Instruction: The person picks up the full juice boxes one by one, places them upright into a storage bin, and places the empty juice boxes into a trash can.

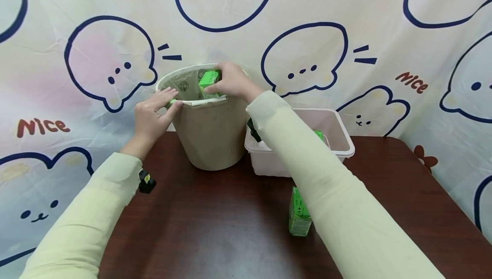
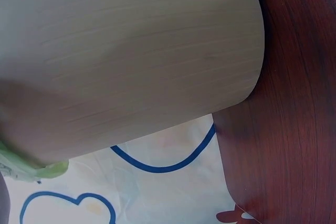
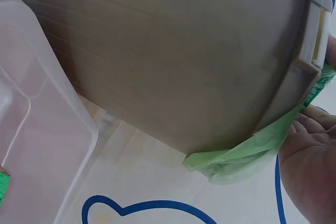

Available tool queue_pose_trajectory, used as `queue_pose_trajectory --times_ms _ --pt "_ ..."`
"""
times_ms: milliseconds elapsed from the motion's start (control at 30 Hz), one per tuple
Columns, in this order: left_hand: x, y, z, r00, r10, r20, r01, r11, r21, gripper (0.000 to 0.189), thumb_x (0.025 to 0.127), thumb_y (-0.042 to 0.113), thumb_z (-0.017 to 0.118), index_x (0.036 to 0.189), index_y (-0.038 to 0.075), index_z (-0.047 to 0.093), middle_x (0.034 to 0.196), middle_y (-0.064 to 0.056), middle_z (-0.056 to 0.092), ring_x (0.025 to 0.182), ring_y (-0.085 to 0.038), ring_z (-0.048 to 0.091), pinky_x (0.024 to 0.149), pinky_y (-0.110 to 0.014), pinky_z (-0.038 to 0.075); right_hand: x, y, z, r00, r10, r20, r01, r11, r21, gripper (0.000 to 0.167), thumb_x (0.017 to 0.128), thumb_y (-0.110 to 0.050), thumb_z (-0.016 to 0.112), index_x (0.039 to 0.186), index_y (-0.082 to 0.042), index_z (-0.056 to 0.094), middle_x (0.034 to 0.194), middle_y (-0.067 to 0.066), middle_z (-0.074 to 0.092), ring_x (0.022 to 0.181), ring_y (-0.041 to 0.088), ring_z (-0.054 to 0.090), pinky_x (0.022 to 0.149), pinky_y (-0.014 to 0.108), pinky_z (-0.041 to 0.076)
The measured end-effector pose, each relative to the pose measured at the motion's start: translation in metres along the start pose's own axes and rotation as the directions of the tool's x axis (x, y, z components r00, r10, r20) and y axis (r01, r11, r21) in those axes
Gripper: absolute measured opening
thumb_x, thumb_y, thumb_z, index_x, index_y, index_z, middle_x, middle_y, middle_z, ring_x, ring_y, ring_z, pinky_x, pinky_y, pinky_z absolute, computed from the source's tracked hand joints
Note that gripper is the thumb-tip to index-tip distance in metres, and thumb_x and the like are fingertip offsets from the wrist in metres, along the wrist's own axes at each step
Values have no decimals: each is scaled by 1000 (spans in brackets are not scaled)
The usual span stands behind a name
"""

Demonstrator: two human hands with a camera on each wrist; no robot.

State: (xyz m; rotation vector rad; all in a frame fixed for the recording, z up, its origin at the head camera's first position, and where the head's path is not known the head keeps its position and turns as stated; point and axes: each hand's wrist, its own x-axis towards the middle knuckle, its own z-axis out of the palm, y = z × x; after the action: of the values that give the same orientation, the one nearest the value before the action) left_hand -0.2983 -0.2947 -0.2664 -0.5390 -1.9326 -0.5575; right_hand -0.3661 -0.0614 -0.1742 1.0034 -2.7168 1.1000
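Observation:
A beige trash can with a thin green plastic bag folded over its rim stands at the back of the table. My left hand holds the can's rim at the left, fingers over the edge and thumb at the front. At the mouth of the can, my right hand grips a small green drink carton just inside the rim. In the right wrist view part of that hand shows at the right edge, and the can's side fills the middle. The left wrist view shows mostly the can's side.
Right of the can is a pale pink plastic tub with a bit of green and a white string inside, partly hidden by my right sleeve. Another green carton stands upright on the dark wooden table. A patterned cloth hangs behind.

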Motion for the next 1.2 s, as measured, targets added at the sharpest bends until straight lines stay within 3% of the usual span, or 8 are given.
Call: queue_pose_trajectory --times_ms 133,233,633,1200 --pt "0 0 1 1000 -3 -14 2 1000 -14 27 84 14 76 109 2 74 109 -14 69 106 -30 65 102 -40 43 0 -1 -2 999 37 7 -37 999 6 72 84 -29 77 143 -2 44 138 11 53 123 18 50 99 23 40" --pt "0 0 2 1000 -17 -23 16 999 -28 27 83 14 77 107 3 75 109 -13 70 107 -28 65 102 -38 42 -1 -1 -4 999 48 13 -48 999 3 77 86 -30 75 147 -3 39 146 12 46 133 18 43 105 23 35" --pt "-1 2 1 999 -34 -28 33 999 -38 27 83 14 77 107 4 75 109 -12 70 107 -27 65 102 -38 43 -18 10 -20 999 -29 41 29 1000 -8 73 90 -30 71 148 -4 37 150 9 42 135 17 40 106 21 33" --pt "0 2 2 999 -30 -30 29 999 -41 27 83 14 77 108 4 75 110 -11 70 107 -26 65 103 -38 42 -85 45 -58 985 -171 -35 172 985 24 63 88 -22 74 142 -2 47 144 9 48 132 20 45 104 25 38"
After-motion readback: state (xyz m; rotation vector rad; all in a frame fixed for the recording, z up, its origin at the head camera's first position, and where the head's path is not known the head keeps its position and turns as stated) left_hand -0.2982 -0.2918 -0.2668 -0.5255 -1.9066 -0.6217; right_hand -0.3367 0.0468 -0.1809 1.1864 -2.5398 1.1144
